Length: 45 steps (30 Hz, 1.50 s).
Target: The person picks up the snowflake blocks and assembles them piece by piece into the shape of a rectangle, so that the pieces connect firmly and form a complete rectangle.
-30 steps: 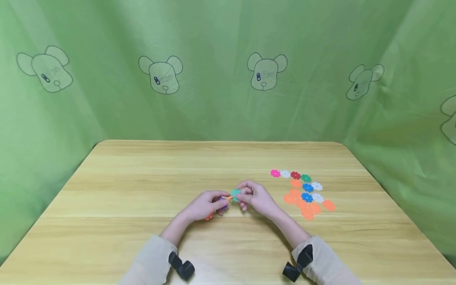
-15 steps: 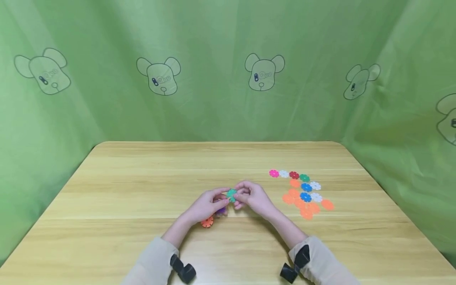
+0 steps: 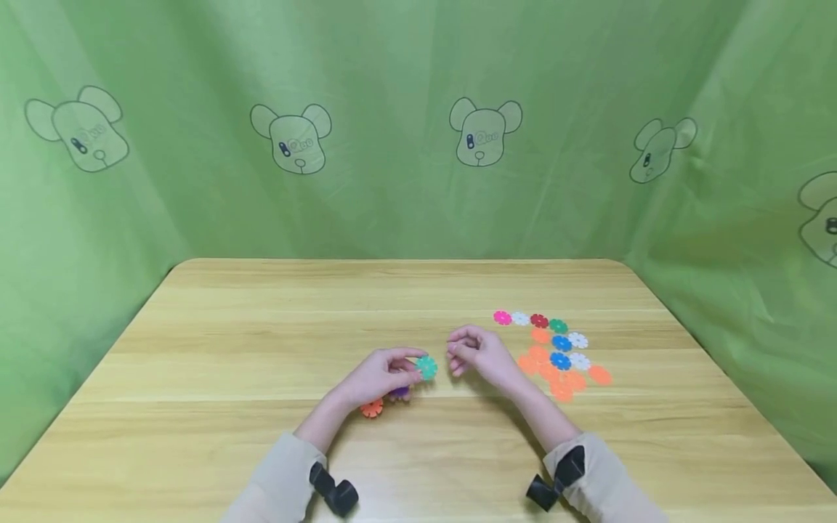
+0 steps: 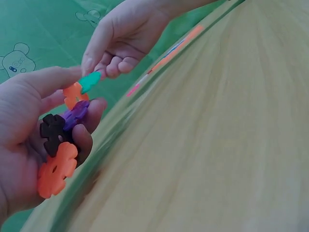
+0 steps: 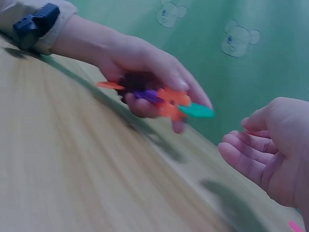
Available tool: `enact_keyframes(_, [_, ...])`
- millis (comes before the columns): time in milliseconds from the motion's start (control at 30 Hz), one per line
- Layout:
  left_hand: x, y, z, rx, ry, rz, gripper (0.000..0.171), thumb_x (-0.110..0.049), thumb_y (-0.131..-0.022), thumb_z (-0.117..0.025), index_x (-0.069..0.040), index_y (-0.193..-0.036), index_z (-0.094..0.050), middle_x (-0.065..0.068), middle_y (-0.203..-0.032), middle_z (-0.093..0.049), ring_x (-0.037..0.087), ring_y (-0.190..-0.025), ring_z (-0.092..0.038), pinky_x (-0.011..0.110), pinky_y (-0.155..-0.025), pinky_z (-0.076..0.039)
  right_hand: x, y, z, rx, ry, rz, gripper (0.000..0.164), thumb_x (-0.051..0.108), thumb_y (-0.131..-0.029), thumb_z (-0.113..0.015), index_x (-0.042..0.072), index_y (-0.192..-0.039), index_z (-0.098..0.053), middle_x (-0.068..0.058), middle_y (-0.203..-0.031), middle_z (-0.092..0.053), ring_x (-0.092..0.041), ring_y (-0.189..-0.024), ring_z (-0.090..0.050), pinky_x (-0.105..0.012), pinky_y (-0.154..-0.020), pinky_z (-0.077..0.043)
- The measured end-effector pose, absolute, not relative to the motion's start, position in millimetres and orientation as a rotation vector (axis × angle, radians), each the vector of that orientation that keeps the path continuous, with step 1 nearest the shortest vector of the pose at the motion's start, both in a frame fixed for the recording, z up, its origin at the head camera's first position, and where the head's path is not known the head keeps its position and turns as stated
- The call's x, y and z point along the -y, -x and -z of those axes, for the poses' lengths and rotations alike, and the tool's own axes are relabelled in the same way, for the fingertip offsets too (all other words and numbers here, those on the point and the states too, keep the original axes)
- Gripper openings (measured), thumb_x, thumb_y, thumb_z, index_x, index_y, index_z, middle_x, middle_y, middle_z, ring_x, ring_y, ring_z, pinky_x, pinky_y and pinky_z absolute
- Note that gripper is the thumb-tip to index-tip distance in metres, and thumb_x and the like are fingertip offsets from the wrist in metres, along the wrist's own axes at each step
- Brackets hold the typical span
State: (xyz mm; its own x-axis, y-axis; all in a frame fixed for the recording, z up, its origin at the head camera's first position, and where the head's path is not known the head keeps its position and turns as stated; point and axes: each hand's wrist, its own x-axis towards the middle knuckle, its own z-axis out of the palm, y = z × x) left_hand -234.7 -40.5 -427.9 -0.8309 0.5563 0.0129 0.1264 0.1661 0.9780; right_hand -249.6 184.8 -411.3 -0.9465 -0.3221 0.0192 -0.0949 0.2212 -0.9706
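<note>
My left hand grips a chain of interlocking snowflake discs, held above the table. In the left wrist view the chain runs from an orange disc through a black disc and a purple disc to a second orange disc. A green disc sits at its far end, beyond the thumb and forefinger. Fingers hide part of the black disc. My right hand hovers a little to the right of the green disc, fingers loosely curled and holding nothing.
Loose discs lie flat on the wooden table to the right: several orange discs, two blue discs, white ones, and a back row with a pink disc, a red disc and another green one. A green curtain surrounds the table.
My right hand has let go of the green disc and drawn away to the right. The green disc stays on the chain in my left hand, its face turned more toward the head camera.
</note>
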Motion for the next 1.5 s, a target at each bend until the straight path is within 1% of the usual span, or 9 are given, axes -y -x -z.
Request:
enact_keyframes(100, [39,234,426,-2.106,-0.64,-1.706,0.049,-0.01,-0.083,-0.069,-0.002,-0.129,-0.052,0.009,-0.094,-0.062,0.015,-0.059,-0.059,0.03,-0.054,-0.052,-197,254,412,-2.289,0.365,1.855,0.029,0.002,-0.092,-0.053,-0.018,-0.111,-0.046,-0.028,-0.09,-0.059,-0.02,-0.07,-0.061,-0.032,-0.064,-0.056])
enact_keyframes(233, [38,234,424,-2.13,-0.652,-1.692,0.05,-0.006,-0.08,-0.072,-0.003,-0.127,-0.055,0.007,-0.091,-0.058,0.014,-0.056,-0.057,0.029,-0.052,-0.051,-212,257,413,-2.278,0.308,1.904,0.03,0.002,-0.092,-0.053,-0.019,-0.111,-0.045,-0.026,-0.09,-0.059,-0.018,-0.07,-0.062,-0.03,-0.065,-0.055])
enact_keyframes(667, [39,230,427,-2.252,-0.728,-1.531,0.041,-0.005,-0.082,-0.069,-0.006,-0.122,-0.06,0.004,-0.087,-0.059,0.011,-0.05,-0.051,0.022,-0.046,-0.045,-259,261,414,-2.393,0.105,1.896,0.031,0.005,-0.093,-0.054,-0.016,-0.114,-0.046,-0.027,-0.094,-0.06,-0.02,-0.074,-0.063,-0.032,-0.068,-0.056])
enact_keyframes(800, [39,230,428,-2.261,-0.758,-1.496,0.04,-0.006,-0.082,-0.068,-0.006,-0.122,-0.06,0.004,-0.087,-0.059,0.011,-0.049,-0.05,0.022,-0.044,-0.042,-274,265,415,-2.553,0.046,1.807,0.032,0.006,-0.091,-0.056,-0.013,-0.116,-0.05,-0.026,-0.1,-0.06,-0.016,-0.079,-0.062,-0.029,-0.069,-0.055])
enact_keyframes(933, [39,231,427,-2.266,-0.767,-1.484,0.042,-0.006,-0.082,-0.068,-0.005,-0.123,-0.059,0.005,-0.088,-0.059,0.011,-0.049,-0.05,0.022,-0.044,-0.043,-287,268,413,-2.663,0.025,1.642,0.035,0.013,-0.091,-0.058,-0.009,-0.119,-0.051,-0.021,-0.105,-0.058,-0.017,-0.085,-0.06,-0.026,-0.072,-0.053])
enact_keyframes(1033, [40,231,426,-2.266,-0.771,-1.487,0.042,-0.006,-0.082,-0.068,-0.004,-0.123,-0.059,0.005,-0.088,-0.059,0.011,-0.05,-0.05,0.023,-0.045,-0.044,-297,268,411,-2.714,0.063,1.487,0.038,0.016,-0.09,-0.06,-0.007,-0.119,-0.053,-0.017,-0.103,-0.059,-0.019,-0.084,-0.059,-0.027,-0.069,-0.052])
enact_keyframes(1167, [40,231,426,-2.262,-0.768,-1.49,0.042,-0.005,-0.082,-0.068,-0.003,-0.123,-0.059,0.005,-0.087,-0.059,0.011,-0.049,-0.05,0.022,-0.045,-0.044,-307,268,409,-2.758,0.2,1.295,0.038,0.017,-0.086,-0.066,-0.006,-0.116,-0.056,-0.014,-0.098,-0.061,-0.021,-0.083,-0.058,-0.027,-0.064,-0.05])
enact_keyframes(1400, [40,232,426,-2.26,-0.767,-1.49,0.041,-0.004,-0.083,-0.067,-0.003,-0.123,-0.059,0.005,-0.087,-0.059,0.011,-0.049,-0.05,0.022,-0.044,-0.043,-315,265,404,-2.721,0.458,1.063,0.039,0.011,-0.077,-0.074,-0.006,-0.109,-0.059,-0.01,-0.093,-0.058,-0.022,-0.085,-0.051,-0.025,-0.068,-0.047])
enact_keyframes(1500, [41,233,426,-2.261,-0.774,-1.483,0.041,-0.004,-0.083,-0.067,-0.003,-0.123,-0.059,0.005,-0.087,-0.059,0.011,-0.049,-0.05,0.021,-0.044,-0.043,-314,263,402,-2.69,0.5,1.013,0.037,0.008,-0.076,-0.075,-0.006,-0.106,-0.059,-0.01,-0.092,-0.056,-0.022,-0.083,-0.048,-0.028,-0.069,-0.045])
